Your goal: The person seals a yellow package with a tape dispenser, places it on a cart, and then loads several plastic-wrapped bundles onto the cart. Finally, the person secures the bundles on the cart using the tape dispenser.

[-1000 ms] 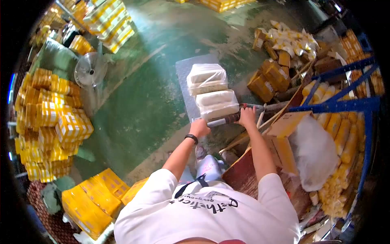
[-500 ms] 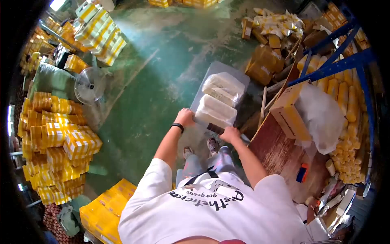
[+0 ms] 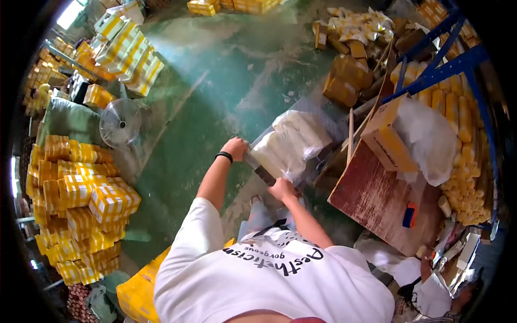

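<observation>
My left hand (image 3: pixel 235 148) is wrapped round the far-left end of a push cart's handle (image 3: pixel 265 175). Closer to my body, my right hand (image 3: pixel 281 189) grips the other end, beside the handle's dark sleeve. Beyond the handle is the grey platform of the cart (image 3: pixel 329 114), carrying white bundles in clear plastic (image 3: pixel 304 134). They look blurred, and their contents cannot be made out. My feet are partly hidden below the handle.
Yellow-taped boxes (image 3: pixel 89 188) are stacked at left, near a round fan (image 3: pixel 120 123). At right are a worn red-brown tabletop (image 3: pixel 371 202), an open carton (image 3: pixel 390 134), blue rack beams (image 3: pixel 441 75) and brown boxes (image 3: pixel 347 81). Another person (image 3: pixel 431 290) is at lower right.
The cart has swung clockwise, its load moving right toward the brown boxes and tabletop. Both hands have shifted left, still on the handle. More of the other person shows at lower right.
</observation>
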Motion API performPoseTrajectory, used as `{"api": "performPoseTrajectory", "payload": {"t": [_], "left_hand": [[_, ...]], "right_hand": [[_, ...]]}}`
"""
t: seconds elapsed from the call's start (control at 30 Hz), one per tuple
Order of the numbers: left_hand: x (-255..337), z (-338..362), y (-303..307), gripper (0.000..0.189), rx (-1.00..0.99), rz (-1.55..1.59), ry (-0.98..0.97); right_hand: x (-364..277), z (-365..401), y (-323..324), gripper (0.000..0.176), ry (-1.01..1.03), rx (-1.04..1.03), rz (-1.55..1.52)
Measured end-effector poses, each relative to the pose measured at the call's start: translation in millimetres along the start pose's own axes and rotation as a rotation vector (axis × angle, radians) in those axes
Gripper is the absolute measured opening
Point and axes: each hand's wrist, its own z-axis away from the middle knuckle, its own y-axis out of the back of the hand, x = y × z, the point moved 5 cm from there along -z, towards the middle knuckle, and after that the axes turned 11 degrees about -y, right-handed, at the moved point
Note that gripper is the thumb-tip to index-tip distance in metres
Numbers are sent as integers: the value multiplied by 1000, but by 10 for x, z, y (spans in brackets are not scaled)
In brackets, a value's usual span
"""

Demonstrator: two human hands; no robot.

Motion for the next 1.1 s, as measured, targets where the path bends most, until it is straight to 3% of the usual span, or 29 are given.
{"api": "performPoseTrajectory", "payload": {"t": [0.23,0.27,0.3,0.37,0.43,0.47,0.57,0.9,1.03,1.1], "left_hand": [[118,75,-189,13,105,82,20],[178,93,-153,13,106,64,22],[235,90,-118,13,108,47,23],[239,40,-209,15,126,60,29],[285,25,-232,15,173,112,55],[314,4,-244,13,166,113,49],[399,-9,-245,13,160,51,102],[560,89,-293,8,334,-90,463],[559,155,-255,6,325,-87,492],[608,171,-229,16,245,-162,478]], "right_hand": [[146,91,197,40,81,10,-93],[284,-47,96,39,164,-39,-150],[469,-145,23,36,93,-312,-230],[854,-46,167,33,-117,-510,-164],[1187,49,355,33,163,-121,-10],[1326,125,423,32,153,-48,-103],[1491,-48,417,34,95,57,25],[1468,-53,415,41,74,-84,106],[1478,-37,263,40,119,-183,25],[1509,6,197,42,82,-230,-73]]}}
